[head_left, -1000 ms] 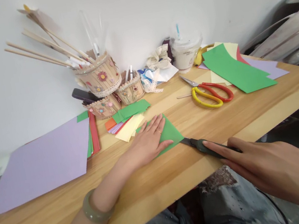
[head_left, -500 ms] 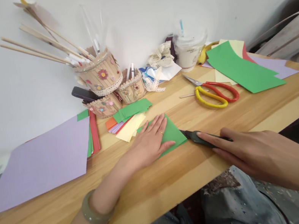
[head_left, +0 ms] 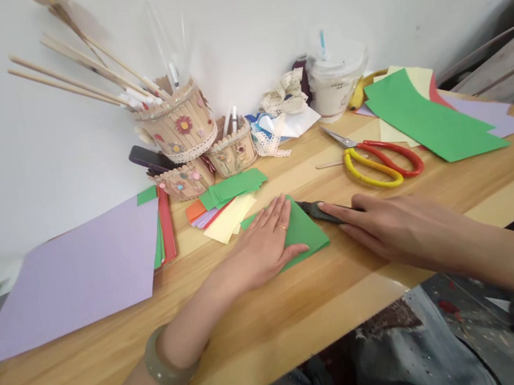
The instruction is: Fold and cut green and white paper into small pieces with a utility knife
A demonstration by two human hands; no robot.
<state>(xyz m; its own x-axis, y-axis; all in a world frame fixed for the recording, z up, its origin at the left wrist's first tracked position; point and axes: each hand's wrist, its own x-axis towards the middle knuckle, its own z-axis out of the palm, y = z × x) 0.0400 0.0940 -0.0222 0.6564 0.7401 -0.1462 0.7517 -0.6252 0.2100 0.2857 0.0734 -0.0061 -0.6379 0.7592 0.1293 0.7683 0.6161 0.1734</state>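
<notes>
Pinching the black cutter (head_left: 317, 210), the right grip (head_left: 349, 219) has its blade at the green sheet (head_left: 311, 234), pressed under the flat left grip (head_left: 266, 242), thumb apart; beyond, decorated pots (head_left: 181, 129) hold sticks (head_left: 63, 82) and pens (head_left: 230, 121).

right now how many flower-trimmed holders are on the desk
3: the upper holder, the lower left holder and the lower right holder. Others may be hidden behind.

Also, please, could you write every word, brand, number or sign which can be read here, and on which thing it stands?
No text can be read for sure.
Plastic cup: small dark print on its side, too blurred to read.
Dark-handled tool: no readable marking.
Scissors: no readable marking.
</notes>
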